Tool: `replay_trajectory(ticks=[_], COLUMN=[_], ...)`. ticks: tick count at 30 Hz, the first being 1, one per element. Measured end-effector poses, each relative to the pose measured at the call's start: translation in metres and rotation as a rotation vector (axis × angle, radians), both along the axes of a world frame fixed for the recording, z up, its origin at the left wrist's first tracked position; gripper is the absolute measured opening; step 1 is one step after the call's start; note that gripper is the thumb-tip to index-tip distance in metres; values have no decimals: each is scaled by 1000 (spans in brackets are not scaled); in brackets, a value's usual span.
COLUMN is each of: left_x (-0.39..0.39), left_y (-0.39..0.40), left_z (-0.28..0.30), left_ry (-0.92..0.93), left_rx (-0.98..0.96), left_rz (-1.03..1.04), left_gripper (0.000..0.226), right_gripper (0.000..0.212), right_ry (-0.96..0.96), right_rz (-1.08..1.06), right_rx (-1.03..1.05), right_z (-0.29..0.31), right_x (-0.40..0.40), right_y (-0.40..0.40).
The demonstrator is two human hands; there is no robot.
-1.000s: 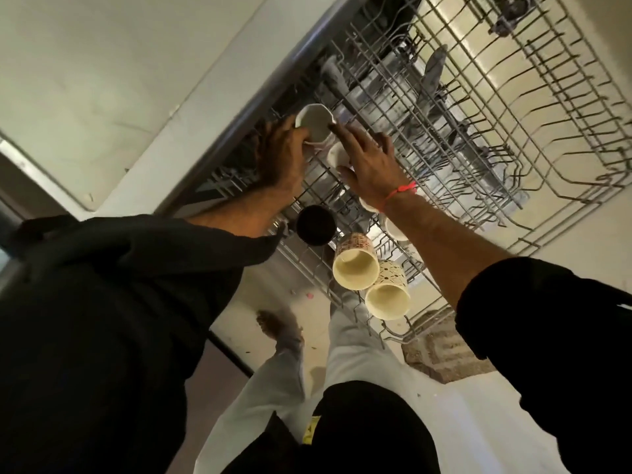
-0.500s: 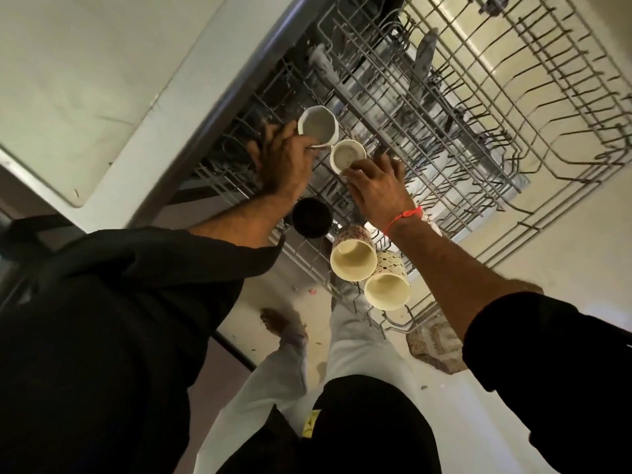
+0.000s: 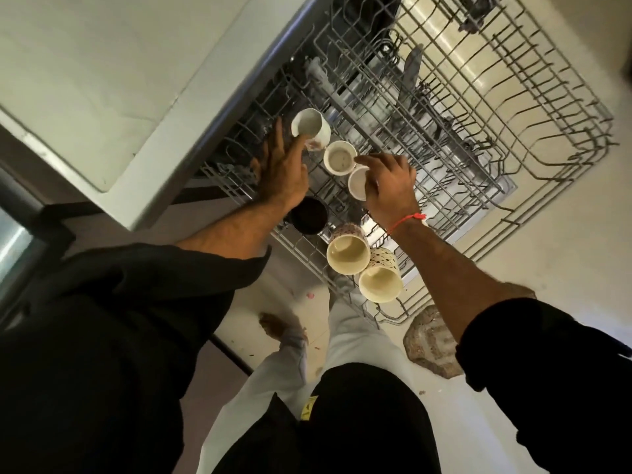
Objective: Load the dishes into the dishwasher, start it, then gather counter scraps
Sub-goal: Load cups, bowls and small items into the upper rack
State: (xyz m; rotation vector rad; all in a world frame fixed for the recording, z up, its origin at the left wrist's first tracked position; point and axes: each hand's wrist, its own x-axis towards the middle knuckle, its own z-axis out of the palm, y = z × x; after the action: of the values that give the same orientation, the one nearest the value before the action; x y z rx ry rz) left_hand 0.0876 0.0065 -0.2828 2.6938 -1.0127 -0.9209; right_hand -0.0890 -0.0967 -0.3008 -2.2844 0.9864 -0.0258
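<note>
The left hand [image 3: 282,172] now lies with fingers spread and straight, its thumb touching the tilted white ceramic cup [image 3: 309,129] it gripped half a second ago. The right hand [image 3: 388,188] — red thread at the wrist — curls round a third small white cup [image 3: 357,184], newly seen beside the grey-stained white cup [image 3: 339,157], just past its fingertips in the grey wire upper rack [image 3: 393,107].

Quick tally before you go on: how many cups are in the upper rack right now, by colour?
White cups: 3
Cream patterned cups: 2
Black cups: 1
Total: 6
</note>
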Motion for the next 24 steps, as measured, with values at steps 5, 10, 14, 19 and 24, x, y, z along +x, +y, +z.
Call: replay_trajectory(ticks=[5,10,14,19,24], left_x=[-3,-12,-17,-14,-14], left_y=[37,69,107,168,255], left_z=[27,48,81,131,162], left_ry=[12,80,22,-63,-154], left_rx=[-46,-34,-127,-272,-413], left_rz=[-35,-13,20,106,175], left_gripper=[52,46,42,29,25], right_gripper=[40,40,40,30,26], right_ry=[-12,62,-59,-247,-399], right_rz=[7,16,82,246,464], right_rx=[24,41,74,105,114], right_z=[23,39,63,110,156], right_x=[9,27,40,62,83], right_y=[4,10,34,89,156])
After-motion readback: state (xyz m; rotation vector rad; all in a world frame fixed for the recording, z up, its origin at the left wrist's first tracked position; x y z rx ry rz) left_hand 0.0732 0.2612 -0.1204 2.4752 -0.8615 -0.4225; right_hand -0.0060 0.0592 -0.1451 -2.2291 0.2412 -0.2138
